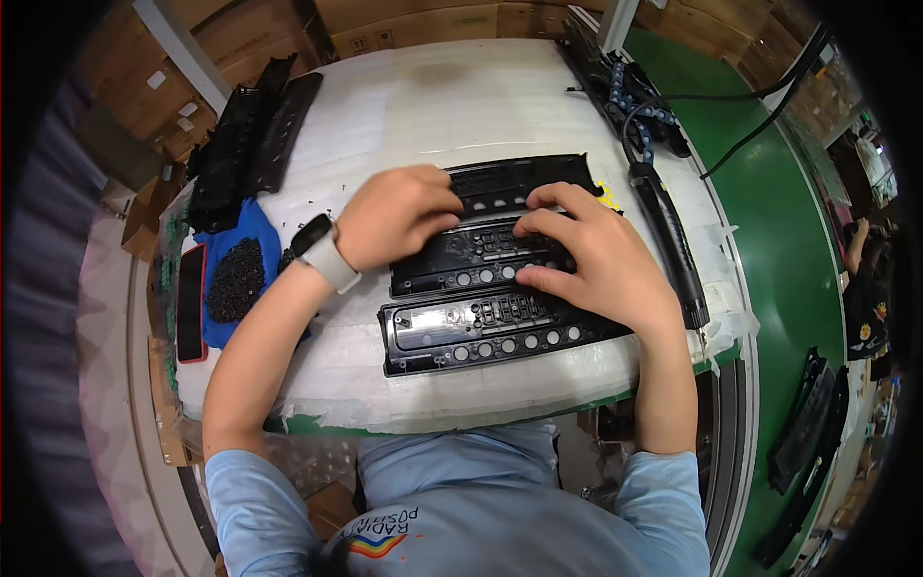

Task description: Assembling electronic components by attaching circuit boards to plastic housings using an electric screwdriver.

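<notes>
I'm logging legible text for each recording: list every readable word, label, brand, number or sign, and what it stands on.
Light blue shirt: dark lettering beside a rainbow print; wording not copied here.
Cardboard boxes: small dark marks and white labels, too small to read.
Nearest black panel: digit-like moulded shapes, no readable print.

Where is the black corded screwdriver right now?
In the head view, the black corded screwdriver lies along the right side of the white-covered table, just right of the right hand.
</notes>
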{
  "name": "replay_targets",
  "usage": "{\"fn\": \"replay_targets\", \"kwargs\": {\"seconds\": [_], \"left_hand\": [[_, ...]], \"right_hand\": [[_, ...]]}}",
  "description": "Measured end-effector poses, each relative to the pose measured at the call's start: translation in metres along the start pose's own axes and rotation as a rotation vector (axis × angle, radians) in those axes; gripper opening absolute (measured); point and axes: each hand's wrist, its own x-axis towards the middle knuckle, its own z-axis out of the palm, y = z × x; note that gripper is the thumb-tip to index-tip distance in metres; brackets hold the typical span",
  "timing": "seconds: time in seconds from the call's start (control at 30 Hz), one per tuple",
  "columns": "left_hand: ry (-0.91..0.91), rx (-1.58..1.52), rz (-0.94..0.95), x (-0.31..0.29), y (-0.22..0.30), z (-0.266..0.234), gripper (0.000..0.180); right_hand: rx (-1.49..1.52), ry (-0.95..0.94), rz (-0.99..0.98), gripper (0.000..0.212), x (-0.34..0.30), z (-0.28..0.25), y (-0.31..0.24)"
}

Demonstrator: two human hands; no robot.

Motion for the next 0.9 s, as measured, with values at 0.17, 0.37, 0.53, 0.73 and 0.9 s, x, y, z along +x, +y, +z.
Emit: {"fn": "replay_targets", "kwargs": {"seconds": [0.17,0.37,0.53,0.73,0.9], "left_hand": [[-0.034,-0.185,0.016,-0.007,-0.002,-0.001,0.015],[0.497,0.493,-0.231,-0.026,-0.042,-0.055,0.021],[0.357,0.975,-0.957,-0.085,-0.139,-0.106,0.034],[0.384,0.977,-0.909,-0.100,-0.155,-0.099,0.012],[0.732,0.533,-0.398,-0.067,-0.123,-0.089,0.007]], "right_hand": [[-0.023,0.122,-0.003,0.034,0.006,0.000,-0.003],[-0.142,-0.033,0.157,0.047,-0.002,0.007,-0.003],[-0.121,-0.037,0.109,0.046,0.002,0.006,-0.004],[-0.154,-0.020,0.053,0.046,-0.002,0.002,0.005],[-0.148,0.012,0.054,0.044,-0.003,0.010,0.014]]}}
